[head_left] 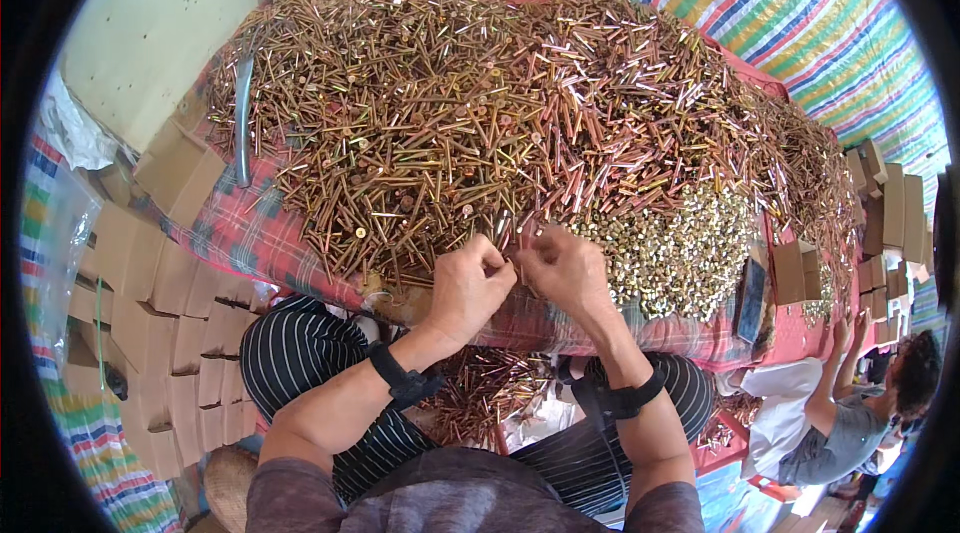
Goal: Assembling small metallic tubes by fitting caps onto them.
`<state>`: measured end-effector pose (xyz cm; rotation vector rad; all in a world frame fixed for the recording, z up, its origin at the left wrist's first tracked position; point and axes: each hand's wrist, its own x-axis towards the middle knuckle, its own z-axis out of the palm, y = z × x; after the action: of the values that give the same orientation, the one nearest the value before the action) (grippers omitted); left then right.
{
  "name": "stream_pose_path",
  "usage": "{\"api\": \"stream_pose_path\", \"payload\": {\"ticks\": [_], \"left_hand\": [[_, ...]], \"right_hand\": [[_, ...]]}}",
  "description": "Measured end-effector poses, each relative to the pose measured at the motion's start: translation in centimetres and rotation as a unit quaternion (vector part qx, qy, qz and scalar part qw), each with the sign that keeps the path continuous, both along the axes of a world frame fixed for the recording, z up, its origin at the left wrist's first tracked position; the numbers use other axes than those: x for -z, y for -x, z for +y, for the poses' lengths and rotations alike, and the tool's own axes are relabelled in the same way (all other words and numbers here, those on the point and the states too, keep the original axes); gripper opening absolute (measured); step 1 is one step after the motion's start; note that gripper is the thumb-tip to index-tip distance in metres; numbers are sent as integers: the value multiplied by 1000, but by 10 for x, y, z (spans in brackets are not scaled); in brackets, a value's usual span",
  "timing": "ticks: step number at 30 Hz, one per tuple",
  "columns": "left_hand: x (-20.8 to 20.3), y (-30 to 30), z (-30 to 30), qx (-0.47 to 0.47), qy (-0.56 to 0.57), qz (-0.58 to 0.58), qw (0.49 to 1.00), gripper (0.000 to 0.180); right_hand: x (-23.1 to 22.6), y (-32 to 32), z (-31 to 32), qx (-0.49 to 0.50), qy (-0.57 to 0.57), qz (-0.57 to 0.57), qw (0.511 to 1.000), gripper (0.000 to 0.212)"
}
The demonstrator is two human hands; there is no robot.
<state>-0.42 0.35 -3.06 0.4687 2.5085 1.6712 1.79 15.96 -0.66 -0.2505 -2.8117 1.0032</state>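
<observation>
My left hand (468, 285) is closed in a pinch at the front edge of a big heap of long, thin, copper- and gold-coloured metal bolts (430, 133). Close beside it, my right hand (570, 273) has its fingertips pressed together, slightly smeared by motion. Whatever the fingertips hold is too small and hidden to make out. Just right of my right hand spreads a pile of small, shiny, gold-coloured metal pieces that look like nuts (665, 258). Both piles lie on a table covered with a red plaid cloth (255, 228).
A curved metal strip (243, 118) lies at the heap's left. A dark flat tray (750, 301) and an open cardboard box (796, 271) are on the right. Stacked cartons (165, 333) stand at left. More bolts (485, 388) lie below the table edge. Another person (850, 423) sits at far right.
</observation>
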Motion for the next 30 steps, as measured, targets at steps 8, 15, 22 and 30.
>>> {"api": "stream_pose_path", "payload": {"ticks": [8, 15, 22, 30], "left_hand": [[-28, 9, -15, 11, -320, -462, 827, 23], [-21, 13, -19, 81, -300, -508, 803, 19], [2, 15, -17, 97, -217, -300, 924, 22], [-24, 12, -21, 136, -118, -149, 972, 31]], "right_hand": [[21, 23, 42, 123, -227, 79, 963, 13], [24, 24, 37, 119, -288, 88, 946, 17], [-2, 8, 31, 135, -266, 59, 953, 14], [-25, -22, 10, -31, -77, 81, 993, 17]]}}
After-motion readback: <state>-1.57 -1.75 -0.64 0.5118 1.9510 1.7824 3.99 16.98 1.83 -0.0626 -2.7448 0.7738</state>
